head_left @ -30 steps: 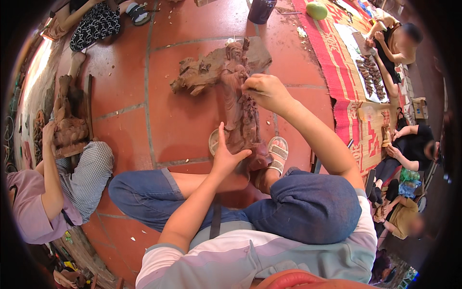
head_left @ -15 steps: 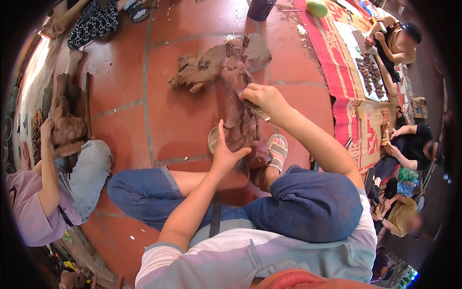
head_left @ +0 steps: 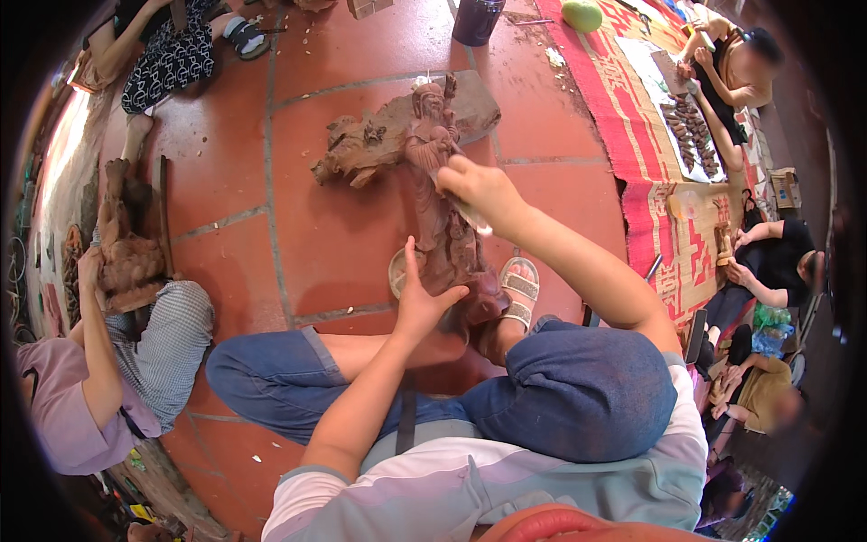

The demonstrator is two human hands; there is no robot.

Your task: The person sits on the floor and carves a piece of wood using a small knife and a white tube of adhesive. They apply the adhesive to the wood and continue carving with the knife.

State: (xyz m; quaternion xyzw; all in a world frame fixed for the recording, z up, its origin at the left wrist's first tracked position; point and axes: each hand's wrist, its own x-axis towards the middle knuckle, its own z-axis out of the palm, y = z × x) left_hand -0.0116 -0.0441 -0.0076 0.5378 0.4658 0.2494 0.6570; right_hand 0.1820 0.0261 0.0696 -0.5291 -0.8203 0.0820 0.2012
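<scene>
A carved reddish-brown wooden statue [head_left: 426, 200] of a robed, bearded figure leans away from me, its base between my feet. My left hand [head_left: 423, 303] steadies its lower part, index finger stretched up along the side and thumb across the base. Against the figure's right side, at mid-height, my right hand [head_left: 480, 188] is closed on a thin flat piece, apparently folded sandpaper [head_left: 473, 219]. Its fingertips are partly hidden behind the knuckles. Under the statue's upper part lies a rough, gnarled block of wood [head_left: 474, 110].
Red floor tiles [head_left: 230, 271] surround me. A co-worker at left [head_left: 68, 388] handles another wooden carving [head_left: 126, 257]. On the right, a red and tan mat [head_left: 623, 154] bears small brown pieces [head_left: 691, 135], with several people beside it. A dark pot [head_left: 477, 20] and green fruit [head_left: 588, 15] stand far off.
My right hand has shifted slightly left and up along the statue, the flat piece tilting with it. My left hand keeps its hold. The whole view has shifted slightly.
</scene>
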